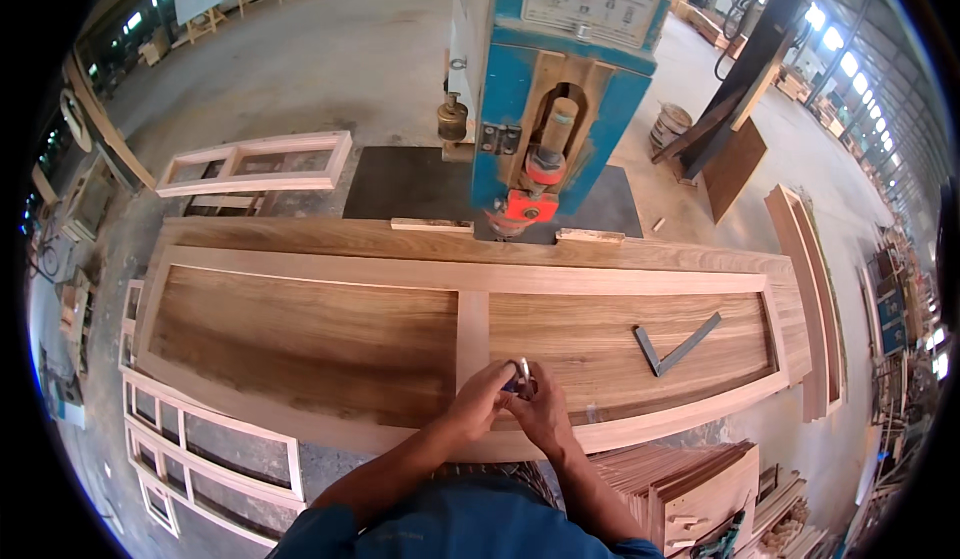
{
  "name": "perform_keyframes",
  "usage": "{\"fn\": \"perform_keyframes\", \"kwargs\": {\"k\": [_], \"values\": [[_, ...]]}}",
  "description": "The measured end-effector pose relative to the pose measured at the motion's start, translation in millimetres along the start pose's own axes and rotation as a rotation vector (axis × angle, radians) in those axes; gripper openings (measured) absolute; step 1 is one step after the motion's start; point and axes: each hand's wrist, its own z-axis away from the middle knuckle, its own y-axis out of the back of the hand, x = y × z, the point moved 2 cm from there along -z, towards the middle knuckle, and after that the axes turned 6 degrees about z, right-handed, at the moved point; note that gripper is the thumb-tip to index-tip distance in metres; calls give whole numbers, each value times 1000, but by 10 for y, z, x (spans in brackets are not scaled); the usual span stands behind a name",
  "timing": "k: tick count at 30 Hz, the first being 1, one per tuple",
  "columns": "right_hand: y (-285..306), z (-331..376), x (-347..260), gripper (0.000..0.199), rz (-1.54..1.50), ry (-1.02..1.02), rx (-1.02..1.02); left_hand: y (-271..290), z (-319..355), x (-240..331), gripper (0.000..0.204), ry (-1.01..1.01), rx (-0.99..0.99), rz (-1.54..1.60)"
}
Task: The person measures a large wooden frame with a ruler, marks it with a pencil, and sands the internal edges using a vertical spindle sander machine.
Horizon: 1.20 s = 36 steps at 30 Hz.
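Note:
Close together over the near edge of a wooden frame (472, 331), my left hand (482, 399) and my right hand (541, 411) are both closed on one small object (517, 379). It is dark with a shiny pale part; its exact kind is too small to make out. The frame is long and pale, split by a crossbar, and rests flat on a brown wood-grained board (330, 334). Inside the right opening, a dark metal try square (657, 367) lies on the board, apart from my hands.
Across the board stands a blue machine (500, 89) with a red-collared spindle (532, 204) over its dark table (400, 179). Two wood strips (432, 226) lie along the far edge. Other frames (215, 439) stand at left; stacked wood (690, 489) sits near right.

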Motion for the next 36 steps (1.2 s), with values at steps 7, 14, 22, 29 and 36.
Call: {"fn": "perform_keyframes", "kwargs": {"k": [7, 14, 22, 29, 36], "values": [[-20, 91, 156, 38, -358, -267, -310, 133, 195, 421, 43, 160, -32, -578], [-327, -165, 205, 28, -669, -212, -628, 545, 280, 404, 62, 356, 25, -50], [-632, -433, 525, 21, -575, -330, -396, 327, 188, 530, 51, -500, 279, -1359], [-590, -511, 660, 22, -727, -317, -415, 73, 88, 599, 66, -500, 52, -1556], [-79, -902, 1628, 3, -527, -139, -266, 84, -334, 1118, 36, -14, 251, -1629]]}}
